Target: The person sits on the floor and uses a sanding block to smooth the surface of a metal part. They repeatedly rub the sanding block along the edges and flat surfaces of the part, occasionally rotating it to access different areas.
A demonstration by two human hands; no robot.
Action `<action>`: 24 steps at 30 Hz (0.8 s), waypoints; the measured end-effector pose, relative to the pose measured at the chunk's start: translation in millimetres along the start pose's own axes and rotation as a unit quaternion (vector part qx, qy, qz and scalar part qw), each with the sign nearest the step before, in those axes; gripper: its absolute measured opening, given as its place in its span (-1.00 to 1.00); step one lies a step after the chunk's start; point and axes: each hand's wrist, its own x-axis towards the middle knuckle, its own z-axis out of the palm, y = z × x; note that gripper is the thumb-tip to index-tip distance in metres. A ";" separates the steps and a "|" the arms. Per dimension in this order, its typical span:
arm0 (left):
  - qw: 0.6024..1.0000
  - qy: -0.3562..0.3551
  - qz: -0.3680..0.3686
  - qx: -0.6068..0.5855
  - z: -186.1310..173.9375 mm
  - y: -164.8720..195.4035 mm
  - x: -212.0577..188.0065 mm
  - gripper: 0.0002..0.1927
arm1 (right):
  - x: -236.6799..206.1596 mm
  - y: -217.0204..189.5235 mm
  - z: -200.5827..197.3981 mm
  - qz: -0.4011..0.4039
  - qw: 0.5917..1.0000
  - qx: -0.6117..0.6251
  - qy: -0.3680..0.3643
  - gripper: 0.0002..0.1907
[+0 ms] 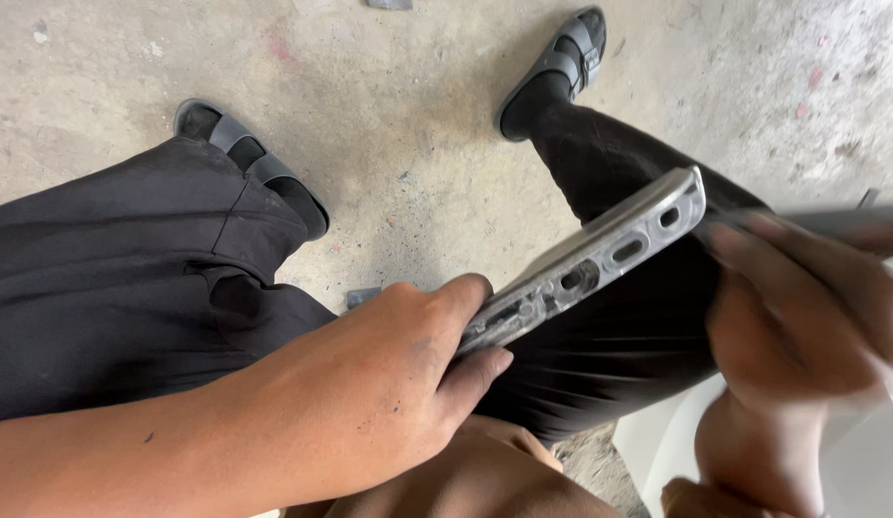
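Gripping the near end of a slotted grey metal bracket (600, 254) over the lap, the left hand (389, 384) has its fingers closed around it, while the blurred right hand (801, 317) touches a grey bar (830, 223), grip unclear.

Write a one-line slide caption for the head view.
Seated over a concrete floor, left hand grips a slotted grey metal bracket while the blurred right hand works at its far end.
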 end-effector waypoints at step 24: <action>0.999 -0.025 -0.030 0.018 7.7 -3.2 6.7 -0.65 | -49.1 -82.6 3.1 0.304 0.914 0.255 -0.082 -0.85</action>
